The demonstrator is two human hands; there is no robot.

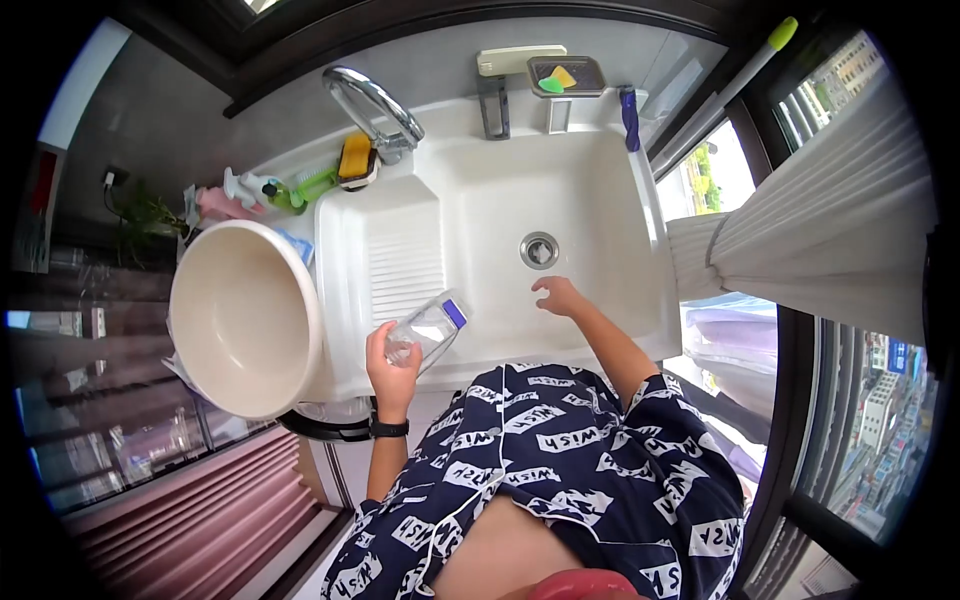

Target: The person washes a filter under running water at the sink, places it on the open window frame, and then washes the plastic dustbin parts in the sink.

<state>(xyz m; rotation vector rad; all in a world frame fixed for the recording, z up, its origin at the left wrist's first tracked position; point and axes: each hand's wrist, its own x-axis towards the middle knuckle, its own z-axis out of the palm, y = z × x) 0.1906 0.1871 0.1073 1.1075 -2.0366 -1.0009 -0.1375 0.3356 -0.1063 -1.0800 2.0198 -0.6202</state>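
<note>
My left hand (395, 365) is wrapped around a clear bottle (425, 332) with a blue-purple band near its far end. The bottle lies tilted over the front edge of the white sink (490, 290), beside the ribbed washboard part (405, 250). My right hand (558, 297) hovers over the basin, just below the round drain (539, 251), its fingers slightly curled and apart with nothing seen between them. Something small and pale sits in the drain.
A large cream basin (245, 318) stands at the left. Behind the sink are a chrome faucet (372, 112), a yellow sponge (355, 156), spray bottles and a soap dish (567, 76). A white curtain (820, 200) hangs at the right.
</note>
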